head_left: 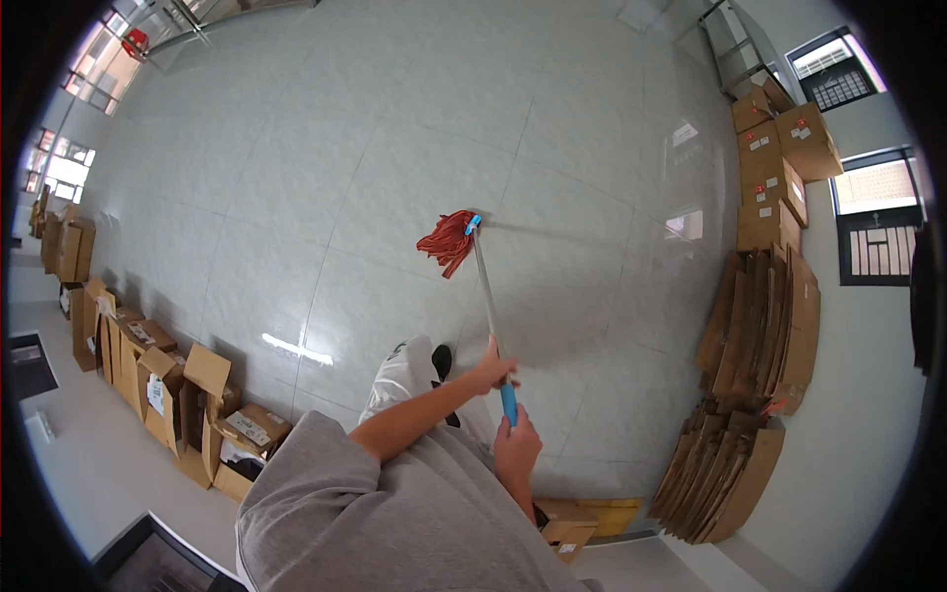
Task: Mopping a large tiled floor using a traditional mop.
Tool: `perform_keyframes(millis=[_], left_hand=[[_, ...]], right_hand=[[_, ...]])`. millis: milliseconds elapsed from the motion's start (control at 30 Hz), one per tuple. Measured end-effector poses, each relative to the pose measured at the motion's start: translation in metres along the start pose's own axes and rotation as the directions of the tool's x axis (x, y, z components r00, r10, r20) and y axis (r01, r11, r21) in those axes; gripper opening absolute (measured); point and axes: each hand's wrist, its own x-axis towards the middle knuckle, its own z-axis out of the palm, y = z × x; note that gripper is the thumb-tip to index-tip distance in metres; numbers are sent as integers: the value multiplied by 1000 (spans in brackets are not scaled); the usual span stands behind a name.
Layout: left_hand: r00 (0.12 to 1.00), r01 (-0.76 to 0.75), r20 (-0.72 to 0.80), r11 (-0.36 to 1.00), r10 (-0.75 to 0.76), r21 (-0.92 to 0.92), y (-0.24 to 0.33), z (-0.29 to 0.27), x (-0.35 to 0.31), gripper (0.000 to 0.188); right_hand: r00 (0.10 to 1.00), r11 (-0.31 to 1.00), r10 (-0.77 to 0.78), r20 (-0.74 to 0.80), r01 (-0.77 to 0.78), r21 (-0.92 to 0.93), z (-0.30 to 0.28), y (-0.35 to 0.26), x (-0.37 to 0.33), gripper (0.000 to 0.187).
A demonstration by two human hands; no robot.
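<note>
Below the frame's centre, my left hand and my right hand are both closed around the mop, whose red head touches the floor

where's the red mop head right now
In the head view, the red mop head rests on the floor, just above centre, left of its blue connector.

Flattened cardboard stands beside stacked boxes near windows
</note>
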Motion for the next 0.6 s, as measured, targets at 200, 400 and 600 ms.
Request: perform_keyframes(millis=[200, 400, 600], left_hand=[[989, -142, -36, 990, 142, 20, 85, -33, 87, 97], [981, -192, 13, 974, 192, 121, 255, -114, 164, 93], [951, -299, -26, 941, 307, 157, 405, -136, 271, 88]], right_hand=[[992, 995, -86, 97, 91, -48, 31, -36, 126, 46], [921, 896, -359, 152, 294, 333, 59, -141, 286, 54], [755, 46, 182, 630, -647, 761, 93, -217, 456, 60]])
